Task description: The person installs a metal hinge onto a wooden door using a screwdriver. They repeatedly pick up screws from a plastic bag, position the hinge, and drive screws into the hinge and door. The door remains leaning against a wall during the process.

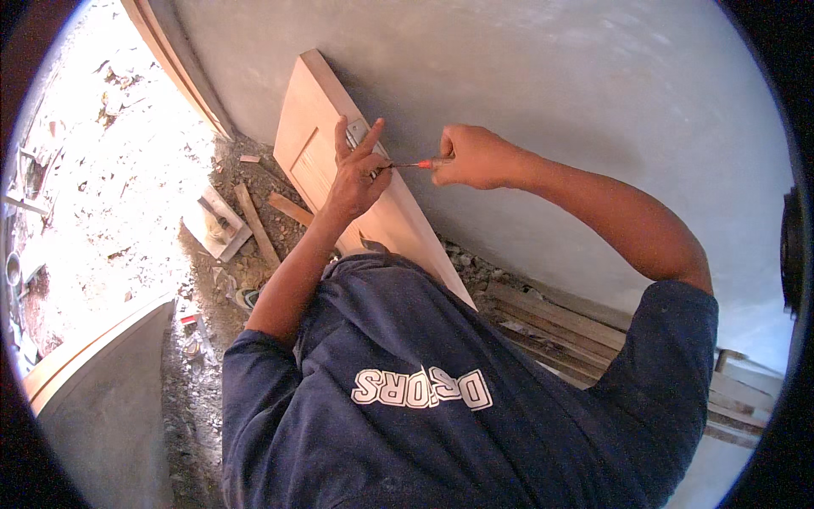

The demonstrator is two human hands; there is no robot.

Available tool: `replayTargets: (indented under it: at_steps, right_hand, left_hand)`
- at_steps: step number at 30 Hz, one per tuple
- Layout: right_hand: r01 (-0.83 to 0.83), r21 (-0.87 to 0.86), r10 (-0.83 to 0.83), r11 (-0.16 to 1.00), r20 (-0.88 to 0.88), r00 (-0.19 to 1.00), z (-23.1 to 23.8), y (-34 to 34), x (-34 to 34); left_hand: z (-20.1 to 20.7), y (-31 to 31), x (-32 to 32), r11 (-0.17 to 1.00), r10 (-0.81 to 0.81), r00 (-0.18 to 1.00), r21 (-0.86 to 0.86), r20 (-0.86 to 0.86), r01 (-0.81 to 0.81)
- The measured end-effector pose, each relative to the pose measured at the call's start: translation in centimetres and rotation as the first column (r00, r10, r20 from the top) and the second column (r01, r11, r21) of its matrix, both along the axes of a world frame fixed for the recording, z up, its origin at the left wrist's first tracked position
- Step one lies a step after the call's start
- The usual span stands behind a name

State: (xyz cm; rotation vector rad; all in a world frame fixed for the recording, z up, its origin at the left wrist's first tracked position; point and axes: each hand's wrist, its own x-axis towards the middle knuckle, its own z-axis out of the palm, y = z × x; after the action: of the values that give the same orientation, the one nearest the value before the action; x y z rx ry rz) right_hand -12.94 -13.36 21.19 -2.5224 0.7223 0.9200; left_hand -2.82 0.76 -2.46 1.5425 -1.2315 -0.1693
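wooden door (409, 225) under apparent screw-driving: right hand (476, 158) grips a screwdriver (426, 164), left hand (358, 180) curls near its tip, hold unclear; next turn needs steady alignment.

White lettering (421, 388) on navy shirt (500, 428)

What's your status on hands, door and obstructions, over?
Right hand gripping screwdriver. Left hand near its tip. Wooden door behind, metal plate on its edge. Left hand partly blocking view of plate.

Smooth wooden panel (398, 225), metal plate (356, 131), plastic-looking screwdriver handle (434, 163), matt cloth shirt (458, 454), smooth matt wall (526, 68)
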Motion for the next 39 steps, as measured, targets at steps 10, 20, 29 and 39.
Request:
replayTargets:
  at_steps: [10,20,29,39]
  right_hand:
    - [-0.596,-0.317,0.664,0.738,0.180,0.726,-1.5,-0.1,-2.6]
    - [-0.334,-0.172,0.351,0.927,0.081,0.933,-0.4,0.2,-0.7]
    - [-0.633,-0.373,0.701,0.678,0.071,0.709,-1.3,0.2,-1.8]
    - [-0.142,-0.029,0.143,0.989,0.057,0.988,-0.7,-0.1,-0.2]
  left_hand:
    - [0.4,-0.4,0.2,0.999,-0.033,0.999,0.002,0.016,0.032]
    - [-0.2,-0.2,0.2,1.000,-0.018,0.998,-0.025,-0.054,0.016]
    - [0.3,-0.4,-0.5,1.000,-0.024,0.996,0.010,-0.085,0.025]
    - [0.0,0.0,0.2,0.998,0.031,0.998,-0.056,-0.060,-0.034]
